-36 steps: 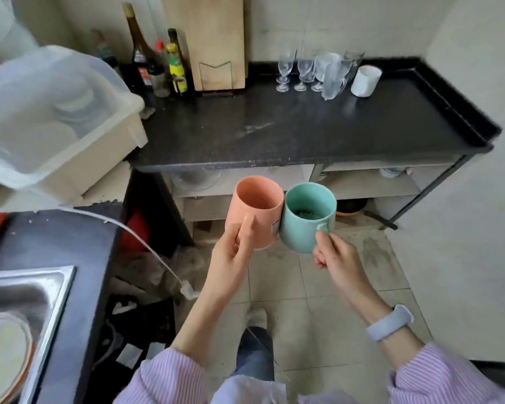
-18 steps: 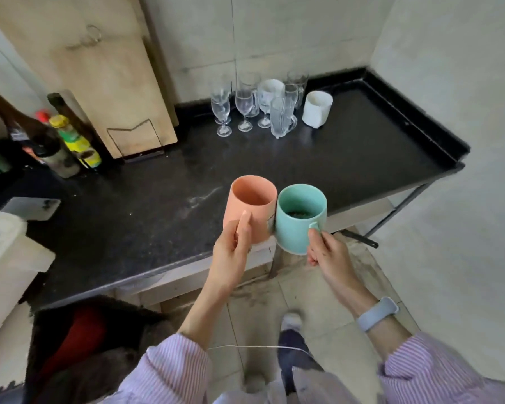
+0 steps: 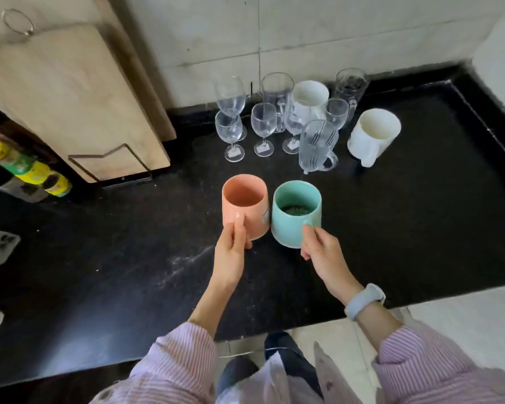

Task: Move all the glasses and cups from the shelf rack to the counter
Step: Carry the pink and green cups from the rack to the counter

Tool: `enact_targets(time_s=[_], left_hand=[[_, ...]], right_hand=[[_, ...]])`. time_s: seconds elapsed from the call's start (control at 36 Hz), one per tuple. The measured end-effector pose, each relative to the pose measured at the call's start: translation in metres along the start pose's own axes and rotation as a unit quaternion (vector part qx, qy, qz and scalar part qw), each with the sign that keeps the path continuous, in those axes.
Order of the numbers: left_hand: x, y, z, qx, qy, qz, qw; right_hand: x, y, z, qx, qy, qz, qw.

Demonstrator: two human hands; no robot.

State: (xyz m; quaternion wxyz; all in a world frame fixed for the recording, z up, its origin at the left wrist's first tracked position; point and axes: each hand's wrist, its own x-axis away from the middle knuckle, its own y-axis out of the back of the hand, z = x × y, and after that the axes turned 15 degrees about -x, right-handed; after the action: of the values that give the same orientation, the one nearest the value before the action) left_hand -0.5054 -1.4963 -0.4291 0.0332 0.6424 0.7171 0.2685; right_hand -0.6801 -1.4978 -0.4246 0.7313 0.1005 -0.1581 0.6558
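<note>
Black speckled counter (image 3: 391, 228), tiled wall (image 3: 333, 30), leaning board (image 3: 70, 106), perhaps wooden

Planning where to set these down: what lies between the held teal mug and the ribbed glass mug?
Only bare black counter between teal mug and ribbed glass mug, in the head view.

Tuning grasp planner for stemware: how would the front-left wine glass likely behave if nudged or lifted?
The front-left wine glass likely tips easily: a tall bowl on a thin stem over a small foot. It looks thin and clear, so probably fragile and light. Its neighbours stand close, so a sideways nudge may knock glass against glass.
</note>
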Motion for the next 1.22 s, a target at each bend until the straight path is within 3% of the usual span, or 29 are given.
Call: enact_targets(time_s=[0.17, 0.42, 0.83, 1.03, 1.22], left_hand=[[-0.047, -0.005, 0.001, 0.029, 0.029, -0.030, 0.999], [-0.083, -0.006, 0.003, 0.055, 0.043, -0.015, 0.997], [-0.112, -0.018, 0.000, 0.075, 0.051, 0.017, 0.996], [-0.113, -0.013, 0.005, 0.007, 0.050, 0.008, 0.999], [-0.112, -0.012, 0.006, -0.118, 0.040, -0.049, 0.991]], right_hand=[[-0.057, -0.016, -0.001, 0.012, -0.019, 0.001, 1.000], [-0.104, -0.033, -0.001, 0.010, -0.003, -0.011, 1.000], [-0.124, -0.037, -0.002, -0.045, -0.042, -0.043, 0.997], [-0.128, -0.052, -0.005, -0.077, -0.046, -0.072, 0.993], [-0.125, -0.052, 0.001, 0.008, -0.038, -0.086, 0.996]])
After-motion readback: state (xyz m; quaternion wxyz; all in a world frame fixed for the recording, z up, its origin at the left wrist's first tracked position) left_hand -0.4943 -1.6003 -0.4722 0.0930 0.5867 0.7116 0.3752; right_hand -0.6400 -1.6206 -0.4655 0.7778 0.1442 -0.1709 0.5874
